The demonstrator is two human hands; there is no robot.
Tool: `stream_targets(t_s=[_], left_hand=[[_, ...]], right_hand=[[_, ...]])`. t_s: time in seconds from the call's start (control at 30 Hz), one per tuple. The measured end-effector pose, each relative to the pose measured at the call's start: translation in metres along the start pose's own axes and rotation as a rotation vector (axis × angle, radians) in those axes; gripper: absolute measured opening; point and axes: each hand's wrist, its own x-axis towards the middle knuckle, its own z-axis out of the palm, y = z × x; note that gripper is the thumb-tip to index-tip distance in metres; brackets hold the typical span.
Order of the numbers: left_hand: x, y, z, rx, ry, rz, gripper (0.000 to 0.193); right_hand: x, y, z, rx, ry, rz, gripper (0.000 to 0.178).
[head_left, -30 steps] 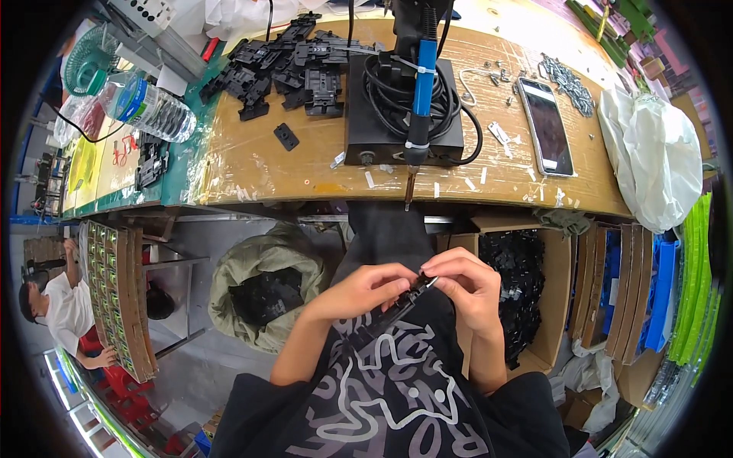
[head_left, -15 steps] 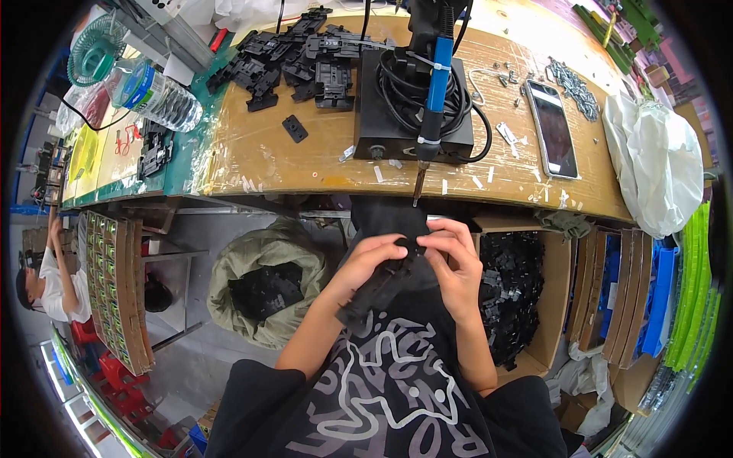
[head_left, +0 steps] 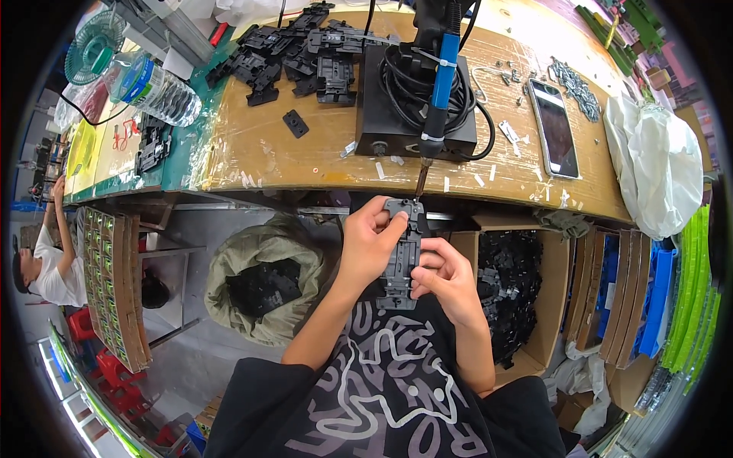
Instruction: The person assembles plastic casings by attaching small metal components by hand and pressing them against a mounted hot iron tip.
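Observation:
A long black plastic chassis part (head_left: pixel 400 263) is held upright lengthwise in front of my chest, its moulded face showing. My left hand (head_left: pixel 369 243) grips its upper left side, the thumb pressed on the face near the top end. At the lower right edge, my right hand (head_left: pixel 445 276) pinches the part with curled fingers. Just above the part's upper right corner is the metal tip (head_left: pixel 421 182) of a blue-and-black handheld-type tool (head_left: pixel 442 80) fixed upright; whether they touch I cannot tell.
On the bench (head_left: pixel 290 164) lie a pile of similar black parts (head_left: pixel 334 76), a small black plate (head_left: pixel 295 124), a black box (head_left: pixel 370 114) with coiled cable, a phone (head_left: pixel 553 130) and screws (head_left: pixel 573 88). Below stand a sack (head_left: pixel 221 298) and carton (head_left: pixel 546 347) of black parts.
The black part has moved up toward the tool tip and turned from a slant to nearly straight, its moulded face now showing. My left hand rose with it; my right hand shifted down its side.

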Motion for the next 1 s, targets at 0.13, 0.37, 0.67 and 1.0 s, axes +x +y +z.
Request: stream_targets(t_s=[0.13, 0.37, 0.67, 1.0], left_hand=[[-0.001, 0.001, 0.001, -0.009, 0.007, 0.002, 0.008], [-0.003, 0.005, 0.001, 0.022, -0.004, -0.029, 0.01], [-0.002, 0.008, 0.004, -0.025, 0.005, -0.07, 0.011], [-0.001, 0.011, 0.004, 0.009, 0.011, -0.08, 0.012]], right_hand=[[-0.001, 0.0, 0.002, 0.006, 0.0, -0.012, 0.032], [-0.004, -0.004, 0.004, -0.005, 0.025, -0.013, 0.032], [-0.005, -0.009, 0.004, 0.004, 0.021, -0.01, 0.032], [-0.002, -0.008, 0.003, 0.049, 0.016, 0.002, 0.031]])
